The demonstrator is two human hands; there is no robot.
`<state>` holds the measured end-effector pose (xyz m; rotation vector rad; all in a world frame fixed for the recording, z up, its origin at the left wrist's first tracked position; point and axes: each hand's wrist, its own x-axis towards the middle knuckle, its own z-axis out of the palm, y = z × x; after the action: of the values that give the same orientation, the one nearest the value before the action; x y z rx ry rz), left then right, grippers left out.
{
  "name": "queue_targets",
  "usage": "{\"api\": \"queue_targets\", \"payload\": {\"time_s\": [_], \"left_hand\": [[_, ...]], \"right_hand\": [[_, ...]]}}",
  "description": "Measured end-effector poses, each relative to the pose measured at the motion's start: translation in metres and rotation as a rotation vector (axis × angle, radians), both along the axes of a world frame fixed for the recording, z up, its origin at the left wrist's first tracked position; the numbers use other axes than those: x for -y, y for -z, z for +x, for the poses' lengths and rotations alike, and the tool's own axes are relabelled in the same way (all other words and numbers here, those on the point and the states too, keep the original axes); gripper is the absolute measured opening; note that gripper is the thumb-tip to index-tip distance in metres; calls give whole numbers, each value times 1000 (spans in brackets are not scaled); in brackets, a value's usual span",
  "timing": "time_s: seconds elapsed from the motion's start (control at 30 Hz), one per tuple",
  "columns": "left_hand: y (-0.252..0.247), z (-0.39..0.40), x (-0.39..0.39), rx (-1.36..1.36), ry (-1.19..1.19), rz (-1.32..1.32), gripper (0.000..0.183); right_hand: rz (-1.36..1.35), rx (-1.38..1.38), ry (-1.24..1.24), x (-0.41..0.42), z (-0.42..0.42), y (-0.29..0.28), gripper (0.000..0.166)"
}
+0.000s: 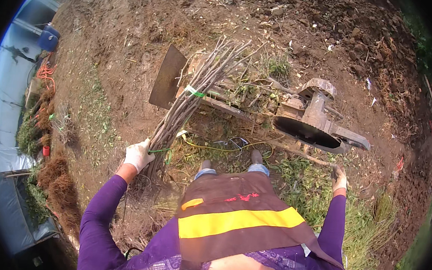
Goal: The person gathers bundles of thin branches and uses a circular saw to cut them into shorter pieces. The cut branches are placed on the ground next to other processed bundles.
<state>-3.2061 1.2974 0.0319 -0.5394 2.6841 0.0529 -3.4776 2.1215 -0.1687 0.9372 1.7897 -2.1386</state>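
My left hand point(138, 155), in a pale glove, is closed around the lower part of a bundle of cut woody stems point(197, 88). Green ties point(194, 91) circle the bundle at its middle and near my hand. The stems slant up and away to the right, across a low stand with an upright metal plate point(168, 77). To the right, my gloved right hand point(339, 179) grips the end of a long, thin rod point(305, 154). Beyond the rod stands a powered cut-off saw with a dark toothed circular blade point(307, 134). Whether the rod joins the saw, I cannot tell.
A yellow cord point(215, 148) loops on the ground before my boots. Leafy cuttings point(296, 183) lie at the right. Far left are root bundles point(58, 183), a smaller tied bundle point(61, 123), a blue barrel point(49, 39) and plastic sheeting point(2, 118). Bare soil point(114, 24) surrounds the saw.
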Motion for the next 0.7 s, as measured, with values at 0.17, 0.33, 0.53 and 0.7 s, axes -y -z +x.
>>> {"api": "queue_targets", "payload": {"time_s": [0.17,0.33,0.53,0.7], "left_hand": [[12,-5,-52,27,-131,-2,36],[57,21,-88,92,-172,72,34],[68,42,-116,100,-286,108,31],[86,45,-113,79,-335,156,34]], "right_hand": [[-130,-67,-224,-2,-110,-20,61],[-166,-82,-96,7,-175,-30,23],[-8,-300,-211,23,-147,-87,30],[656,-440,-576,145,-126,-237,47]]}}
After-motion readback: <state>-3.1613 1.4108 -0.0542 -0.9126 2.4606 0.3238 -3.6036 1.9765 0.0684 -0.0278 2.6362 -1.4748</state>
